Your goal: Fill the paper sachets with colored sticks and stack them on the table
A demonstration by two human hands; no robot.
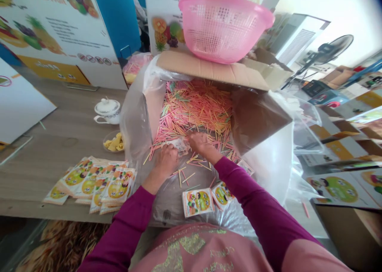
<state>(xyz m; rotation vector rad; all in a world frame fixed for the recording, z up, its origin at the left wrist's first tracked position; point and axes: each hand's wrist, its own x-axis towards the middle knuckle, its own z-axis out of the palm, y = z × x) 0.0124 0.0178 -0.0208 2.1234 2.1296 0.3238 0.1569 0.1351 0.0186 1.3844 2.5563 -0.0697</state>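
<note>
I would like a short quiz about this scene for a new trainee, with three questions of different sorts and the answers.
1. True or false: the white cup has its lid on.
2. Which colour is the basket?
A) blue
B) pink
C) green
3. Fill in: the left hand is at a small packet, and the right hand is among loose ____ near the open box.

Key: 1 true; 2 B; 3 sticks.

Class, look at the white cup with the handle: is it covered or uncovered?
Covered: a knobbed lid sits on top of the cup.
</note>
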